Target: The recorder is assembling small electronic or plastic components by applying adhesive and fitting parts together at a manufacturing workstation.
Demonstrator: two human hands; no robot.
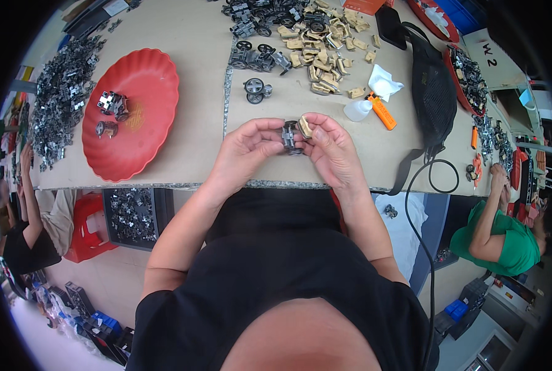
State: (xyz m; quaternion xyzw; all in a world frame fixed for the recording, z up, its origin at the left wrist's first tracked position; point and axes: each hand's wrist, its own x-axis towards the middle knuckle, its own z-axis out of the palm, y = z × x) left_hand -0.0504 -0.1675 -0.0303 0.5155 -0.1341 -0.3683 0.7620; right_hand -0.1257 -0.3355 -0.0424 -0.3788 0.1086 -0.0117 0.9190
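Shirt point(270, 260): dark, nearest the camera, across the lower centre; we see both forearms point(186, 216) reach past it to the counter point(198, 117).
Left hand point(248, 148): frame centre, fingers curled, tips closed round a dark wheeled piece point(290, 139).
Right hand point(333, 148): just beside it, thumb and fingers pinching a cream piece point(304, 127).
Piece to piece: cream lies immediately right of dark, near its upper end; touching or slightly apart, we cannot tell.
Long axes: dark runs roughly up-and-down the frame; cream leans, top toward the left.
Nearer hand: left for dark, right for cream.
Counter surface: tan, speckled front edge; cream pile point(325, 68) at upper centre, white bottle point(357, 110) and orange tool point(382, 111) right of the hands.
Red dish point(143, 80): left of frame, bearing two small metallic items.
Room: we note a co-worker in green point(508, 244) at far right, another in a dark sleeve point(33, 247) at far left.
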